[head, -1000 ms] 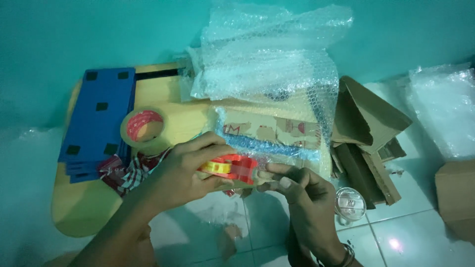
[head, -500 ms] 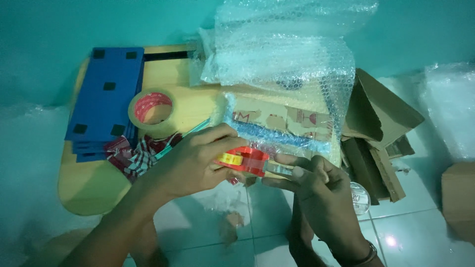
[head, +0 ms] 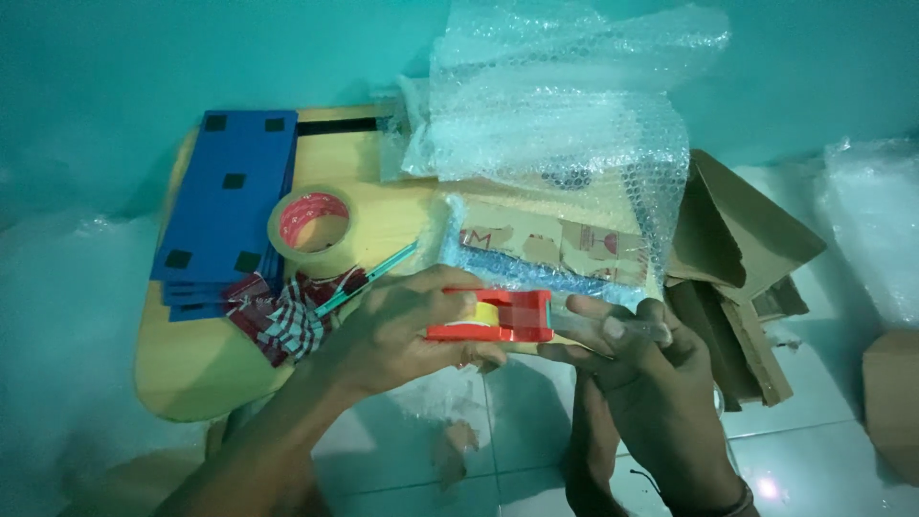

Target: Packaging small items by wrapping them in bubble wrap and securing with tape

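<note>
My left hand [head: 402, 330] grips a red tape dispenser [head: 498, 318] with a yellow roll inside, held level just past the front edge of a low wooden table [head: 191, 364]. My right hand [head: 632, 369] pinches the clear tape end [head: 613, 328] that comes out of the dispenser's right side. Right behind the hands lies a cardboard package [head: 550, 247] partly wrapped in bubble wrap [head: 565, 124].
On the table lie a roll of brown tape [head: 311, 230], a stack of blue panels [head: 230, 206], a checked cloth [head: 278, 316] and a teal pen [head: 369, 278]. Folded cardboard pieces [head: 737, 258] sit on the tiled floor at right, a box [head: 890, 402] farther right.
Both hands with the dispenser have risen slightly in view and steadied. My right hand has pulled the tape end a little farther out to the right.
</note>
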